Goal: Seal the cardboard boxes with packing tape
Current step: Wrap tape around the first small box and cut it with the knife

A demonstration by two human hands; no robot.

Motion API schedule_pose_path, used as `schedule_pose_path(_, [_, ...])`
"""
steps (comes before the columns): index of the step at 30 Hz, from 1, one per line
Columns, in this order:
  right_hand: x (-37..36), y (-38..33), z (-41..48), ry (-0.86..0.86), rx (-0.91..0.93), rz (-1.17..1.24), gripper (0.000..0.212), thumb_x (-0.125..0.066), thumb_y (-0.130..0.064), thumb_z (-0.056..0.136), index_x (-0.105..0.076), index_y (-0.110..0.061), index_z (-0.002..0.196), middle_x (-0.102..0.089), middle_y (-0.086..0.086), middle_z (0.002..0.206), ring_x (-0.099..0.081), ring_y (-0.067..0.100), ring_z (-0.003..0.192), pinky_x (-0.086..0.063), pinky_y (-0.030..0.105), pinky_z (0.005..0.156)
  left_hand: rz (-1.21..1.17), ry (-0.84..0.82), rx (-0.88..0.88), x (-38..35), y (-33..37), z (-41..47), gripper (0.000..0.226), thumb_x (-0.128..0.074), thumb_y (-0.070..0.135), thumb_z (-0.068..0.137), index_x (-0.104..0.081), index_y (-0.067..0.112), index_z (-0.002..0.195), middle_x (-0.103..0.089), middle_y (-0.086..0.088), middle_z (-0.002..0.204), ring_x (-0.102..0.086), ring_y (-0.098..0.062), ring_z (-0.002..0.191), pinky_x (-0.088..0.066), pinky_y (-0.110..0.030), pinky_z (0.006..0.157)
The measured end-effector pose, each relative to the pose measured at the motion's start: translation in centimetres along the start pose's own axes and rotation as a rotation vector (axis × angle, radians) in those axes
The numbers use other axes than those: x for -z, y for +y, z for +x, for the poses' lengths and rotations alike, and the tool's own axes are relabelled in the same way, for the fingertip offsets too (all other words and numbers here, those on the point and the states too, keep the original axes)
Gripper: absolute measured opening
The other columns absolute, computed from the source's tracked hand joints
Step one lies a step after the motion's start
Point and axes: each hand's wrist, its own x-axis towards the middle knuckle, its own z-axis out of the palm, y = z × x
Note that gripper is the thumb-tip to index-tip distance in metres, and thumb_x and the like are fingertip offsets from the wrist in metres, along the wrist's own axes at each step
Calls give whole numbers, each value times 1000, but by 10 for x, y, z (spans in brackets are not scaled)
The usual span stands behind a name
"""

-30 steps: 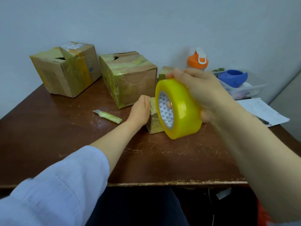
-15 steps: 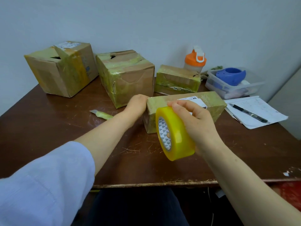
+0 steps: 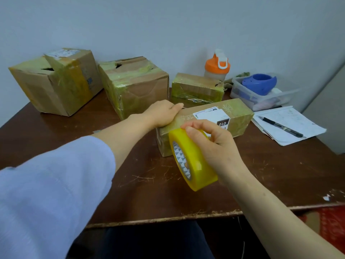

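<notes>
- Two grips are at work on the long box (image 3: 237, 118), which lies flat near the middle of the surface (image 3: 149, 193) with a white label (image 3: 211, 115) on its top face.
- Right grip (image 3: 214, 146): fingers and thumb are curled round the yellow tape roll (image 3: 194, 165). The roll is held on edge just in front of the long box's left end, patterned core facing left. Whether the roll touches the box cannot be determined.
- Left grip (image 3: 162, 114): it lies palm down with fingers straight and together, pressing on the top face at the long box's left end. A light blue sleeve (image 3: 46, 184) covers the arm, front-left of the long box.
- Directly behind the long box: a small flat box (image 3: 196, 88), wrapped in tape.
- Behind and left of the long box: a cube-shaped box (image 3: 138, 86) with yellowed tape over its top and a gap between the flaps.
- Farther left of the long box: a larger box (image 3: 56, 81) with a gap in its top.
- Behind the long box, beyond the small flat box: a bottle (image 3: 217, 66) with an orange lid.
- Right-rear of the long box: a clear plastic tub (image 3: 261, 98) holding a blue object (image 3: 259, 84).
- Right of the long box: sheets of paper (image 3: 298, 131) with a black pen (image 3: 281, 126) lying on them.
</notes>
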Motion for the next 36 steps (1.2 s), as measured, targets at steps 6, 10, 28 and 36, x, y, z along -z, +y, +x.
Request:
schedule_pose_path(6, [4,1,3,3,-3,24,10,-61,-17,90,-70,-19,86,-64,-19,61,-61,-3,48,-43,12,38,-314,-66,179,-8,-11,-8,64,-40,68,86,-69,13,73,-67,2,74,-63,-16,72,-43,-26,61])
schedule_pose_path(10, [6,2,5,7,15,-23,14,-62,-20,89,-71,-26,81,-67,-21,71,-66,-1,63,-53,18,54,-150,-16,134,0,-2,-9,60,-28,59,95,-62,16,72,-65,-3,80,-62,-22,81,-40,-29,63])
schedule_pose_path(28, [15,-54,44,-134,-209,145,38,-75,-27,74,-69,-10,107,-71,14,104,-69,30,94,-57,46,80,-650,-153,-139,10,-30,-76,62,-73,14,78,-52,24,135,-40,9,142,-37,-5,130,-31,-33,112])
schedule_pose_path(36, [-14,-69,80,-175,-232,289,34,-59,-8,88,-55,-8,122,-73,10,74,-71,22,62,-58,34,55,-1129,37,35,-7,-43,-65,33,-55,12,92,-60,15,124,-66,1,120,-60,-4,110,-46,-15,89])
